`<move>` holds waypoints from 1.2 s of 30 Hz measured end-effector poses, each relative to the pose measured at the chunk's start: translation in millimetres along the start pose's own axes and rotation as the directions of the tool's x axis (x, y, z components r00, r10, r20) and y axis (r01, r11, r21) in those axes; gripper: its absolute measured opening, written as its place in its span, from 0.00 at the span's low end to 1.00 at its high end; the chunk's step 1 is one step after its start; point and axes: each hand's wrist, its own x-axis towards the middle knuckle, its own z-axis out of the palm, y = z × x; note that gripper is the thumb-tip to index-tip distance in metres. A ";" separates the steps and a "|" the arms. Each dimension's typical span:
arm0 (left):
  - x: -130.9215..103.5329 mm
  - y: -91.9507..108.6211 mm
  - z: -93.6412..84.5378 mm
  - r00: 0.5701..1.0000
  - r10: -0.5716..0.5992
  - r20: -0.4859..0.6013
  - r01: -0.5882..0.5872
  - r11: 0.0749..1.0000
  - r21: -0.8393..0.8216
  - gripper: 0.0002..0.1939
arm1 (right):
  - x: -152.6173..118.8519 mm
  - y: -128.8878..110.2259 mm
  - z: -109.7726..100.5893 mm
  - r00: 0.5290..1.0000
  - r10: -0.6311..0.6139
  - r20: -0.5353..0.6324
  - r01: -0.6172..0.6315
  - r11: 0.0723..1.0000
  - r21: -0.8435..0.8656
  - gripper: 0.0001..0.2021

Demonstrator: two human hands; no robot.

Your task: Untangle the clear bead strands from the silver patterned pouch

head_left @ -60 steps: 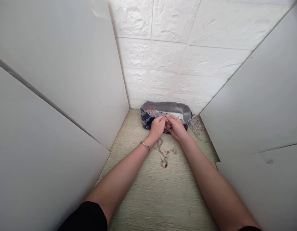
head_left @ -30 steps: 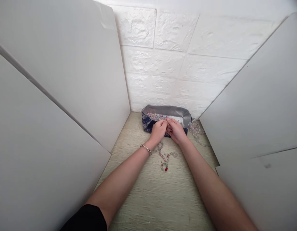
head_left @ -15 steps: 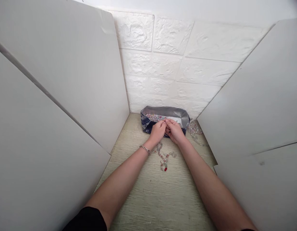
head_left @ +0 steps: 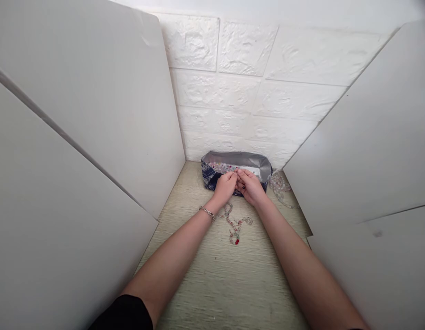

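Note:
My left hand (head_left: 226, 185) and my right hand (head_left: 250, 185) meet at the front rim of a dark blue patterned pouch with a silvery lining (head_left: 255, 160). Both are closed in a pinch, fingertips touching. A tiny red bead (head_left: 236, 168) shows at the right fingertips. From beneath the hands a string of beads (head_left: 233, 223), clear, pink and pale green, trails over the table and ends in two red beads. Its upper end is hidden by my hands. Inside the pouch lie many loose small beads (head_left: 217, 167), pink and clear.
To the pouch's right, more strung beads (head_left: 280, 185) lie heaped against the right white panel (head_left: 363, 151). Another white panel (head_left: 95, 101) stands on the left. Behind is a white brick-pattern wall (head_left: 219, 91). The table (head_left: 215, 284) is pale green wood grain.
My right fingers have shifted slightly upward and a red bead now shows at their tips. The pouch and the bead string on the table stay where they were.

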 end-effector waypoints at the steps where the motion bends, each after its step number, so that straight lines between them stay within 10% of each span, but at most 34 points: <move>1: -0.1 0.6 -0.2 1.000 0.003 -0.001 -0.003 1.000 -0.001 0.13 | -0.3 -0.2 0.3 1.000 -0.002 -0.001 0.002 1.000 0.008 0.11; 36: -1.9 2.6 -0.2 0.998 -0.058 -0.016 0.054 0.985 -0.167 0.13 | 0.8 -0.1 1.3 1.000 -0.003 -0.024 0.003 1.000 -0.018 0.11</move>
